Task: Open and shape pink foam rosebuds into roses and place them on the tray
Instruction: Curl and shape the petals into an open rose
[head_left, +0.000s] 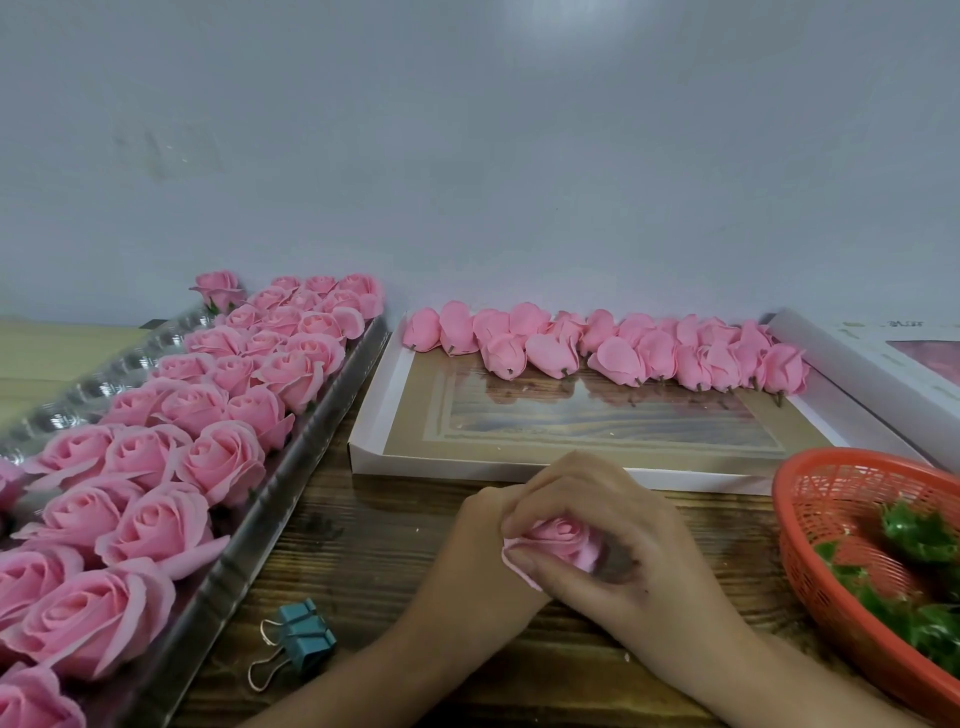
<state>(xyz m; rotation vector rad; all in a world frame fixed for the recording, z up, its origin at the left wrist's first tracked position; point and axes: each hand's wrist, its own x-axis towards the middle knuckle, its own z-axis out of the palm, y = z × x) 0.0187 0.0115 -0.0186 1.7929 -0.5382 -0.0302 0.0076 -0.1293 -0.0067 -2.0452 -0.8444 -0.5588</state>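
Note:
A pink foam rose (563, 538), partly opened, sits between both hands above the wooden table. My left hand (475, 551) holds it from the left, mostly behind the right one. My right hand (613, 540) curls over it, thumb and fingers pinching an outer petal at the left. Several opened roses (218, 462) fill the long clear plastic tray (291, 478) on the left. Several closed pink rosebuds (613, 345) lie in a row at the back of a shallow white box lid (467, 465).
An orange mesh basket (810, 525) with green plastic leaves stands at the right edge, close to my right forearm. A teal binder clip (298, 642) lies on the table near the tray. A white box (883, 358) leans at the back right. A grey wall stands behind.

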